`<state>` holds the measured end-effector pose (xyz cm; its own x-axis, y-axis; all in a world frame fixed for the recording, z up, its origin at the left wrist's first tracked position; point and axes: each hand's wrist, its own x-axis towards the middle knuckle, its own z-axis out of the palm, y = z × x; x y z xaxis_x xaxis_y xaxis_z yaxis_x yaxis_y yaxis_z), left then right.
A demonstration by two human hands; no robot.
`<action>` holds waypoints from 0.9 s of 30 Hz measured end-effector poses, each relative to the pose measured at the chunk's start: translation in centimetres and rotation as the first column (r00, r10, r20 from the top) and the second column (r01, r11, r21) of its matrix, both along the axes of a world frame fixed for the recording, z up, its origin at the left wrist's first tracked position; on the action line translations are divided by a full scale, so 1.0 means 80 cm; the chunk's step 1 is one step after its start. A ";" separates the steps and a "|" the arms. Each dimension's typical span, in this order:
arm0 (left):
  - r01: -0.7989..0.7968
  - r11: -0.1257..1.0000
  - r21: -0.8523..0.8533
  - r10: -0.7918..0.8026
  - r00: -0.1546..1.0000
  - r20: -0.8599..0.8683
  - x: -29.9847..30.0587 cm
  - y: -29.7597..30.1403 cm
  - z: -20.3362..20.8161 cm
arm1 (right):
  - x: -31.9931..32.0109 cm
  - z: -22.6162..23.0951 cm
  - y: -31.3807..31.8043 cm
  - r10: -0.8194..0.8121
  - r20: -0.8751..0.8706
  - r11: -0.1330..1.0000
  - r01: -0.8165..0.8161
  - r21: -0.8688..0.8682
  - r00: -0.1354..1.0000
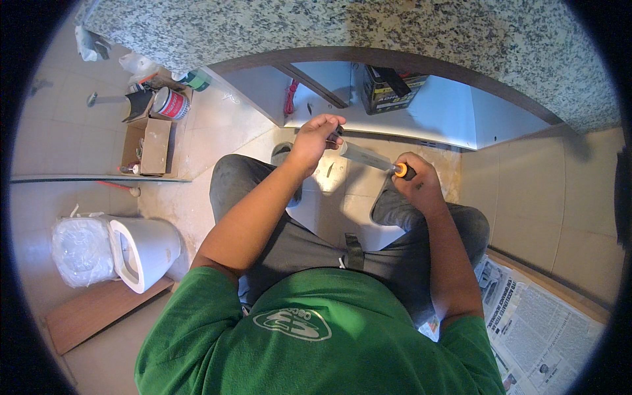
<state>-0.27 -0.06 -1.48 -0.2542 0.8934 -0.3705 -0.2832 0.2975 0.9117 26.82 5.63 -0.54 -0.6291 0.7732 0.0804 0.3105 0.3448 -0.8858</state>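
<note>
Both my hands are raised in front of the open cabinet under the counter, above my bent knees. My right hand (pixel 419 182) is closed round a tool with an orange-and-black handle (pixel 403 171). A long pale, translucent piece (pixel 366 158) runs from that handle toward my left hand; I cannot tell whether it is a blade or a sleeve. At its other end my left hand (pixel 317 143) pinches a small black piece (pixel 336 133), partly hidden by the fingers. Whether the black piece touches the pale one is unclear.
A speckled granite counter (pixel 421 33) overhangs the cabinet. Inside stand a dark box (pixel 388 92) and a red cord bundle (pixel 290 97). To the left are a cardboard box (pixel 155 146), a paint can (pixel 170 104) and a white toilet (pixel 148 250). Newspapers (pixel 533 329) lie at right.
</note>
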 end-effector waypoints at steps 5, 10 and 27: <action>0.020 1.000 0.008 -0.020 1.000 -0.021 0.000 0.000 0.003 | 0.002 -0.006 0.002 0.013 0.002 0.999 -0.013 0.036 1.000; 0.020 1.000 0.002 -0.020 1.000 -0.021 0.001 -0.001 0.004 | 0.001 -0.002 0.001 0.005 0.005 0.999 -0.005 0.045 1.000; -0.126 0.991 0.031 0.104 0.913 0.396 -0.001 -0.001 0.015 | 0.004 -0.006 0.002 0.026 -0.032 0.999 -0.027 -0.032 0.999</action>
<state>-0.34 -0.11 -0.27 -0.2007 0.8885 -0.4126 -0.6506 0.1940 0.7342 27.14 5.77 -1.03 -0.6468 0.7589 0.0760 0.2737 0.3239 -0.9056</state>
